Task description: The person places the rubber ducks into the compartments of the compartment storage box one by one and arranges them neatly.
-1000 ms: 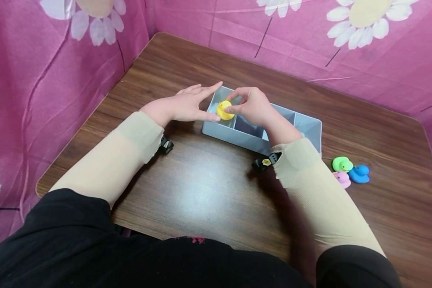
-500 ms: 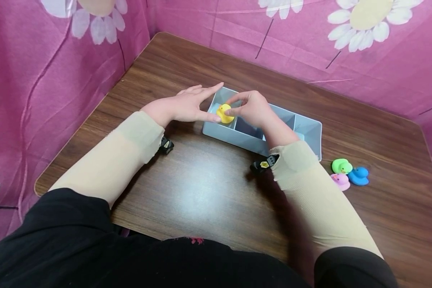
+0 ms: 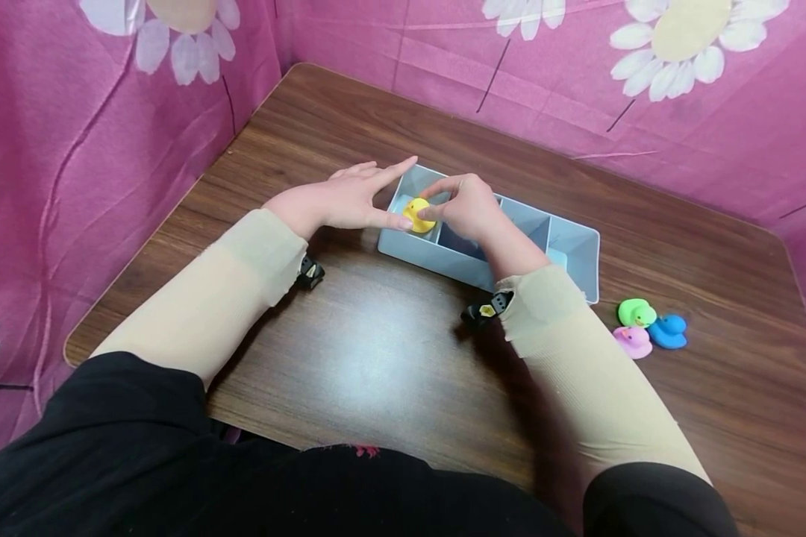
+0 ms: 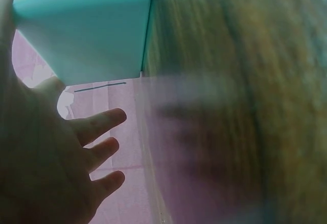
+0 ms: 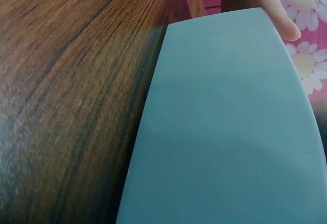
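Observation:
A yellow rubber duck [image 3: 417, 216] is inside the leftmost compartment of a grey divided box [image 3: 410, 250], pinched between the thumb and fingers of my right hand [image 3: 473, 209]. My left hand [image 3: 342, 200] is spread at the box's left end, its index fingertip by the far corner and its thumb over the near rim. In the left wrist view the left hand [image 4: 56, 137] has its fingers extended beside the box's end wall [image 4: 97, 40]. The box's long side [image 5: 219, 112] fills much of the right wrist view, hiding the duck and most of the right hand.
To the right of the box, a green duck [image 3: 636, 312], a pink duck [image 3: 633, 342] and a blue duck [image 3: 669, 331] sit close together on the wooden table [image 3: 376, 358]. Pink flowered cloth [image 3: 443, 67] hangs behind the table and along its left side.
My right hand has lowered slightly, taking the yellow duck down into the left compartment. The left hand has stayed in place at the box's end.

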